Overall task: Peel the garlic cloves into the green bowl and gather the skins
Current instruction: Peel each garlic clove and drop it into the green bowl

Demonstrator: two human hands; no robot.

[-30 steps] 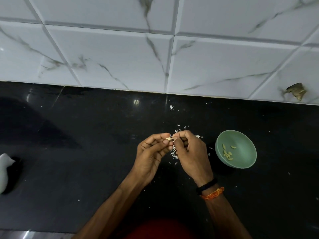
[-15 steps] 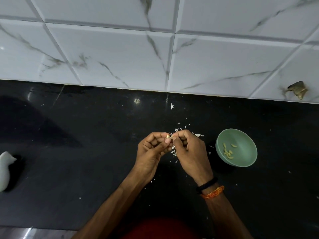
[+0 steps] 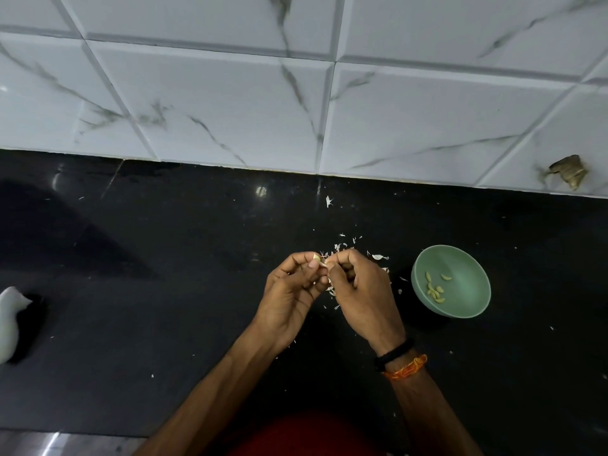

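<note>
My left hand (image 3: 289, 291) pinches a small garlic clove (image 3: 317, 257) between thumb and fingertips over the black counter. My right hand (image 3: 362, 291) meets it from the right, its fingertips pinching the skin at the clove's end. Right of my hands stands the green bowl (image 3: 467, 311), with several peeled cloves (image 3: 435, 289) lying inside it. Thin white garlic skins (image 3: 343, 246) are scattered on the counter behind and under my hands, and one larger flake (image 3: 378, 257) lies beside my right hand.
The black counter (image 3: 164, 291) ends at a white marble-tiled wall (image 3: 230, 110). A white object (image 3: 10, 320) stands at the far left edge. A single skin flake (image 3: 328, 201) lies near the wall. A brown mark (image 3: 569, 174) sits on the tile at right.
Both hands stay together on the clove; the fingers have shifted a little and more of the pale clove shows at the left fingertips.
</note>
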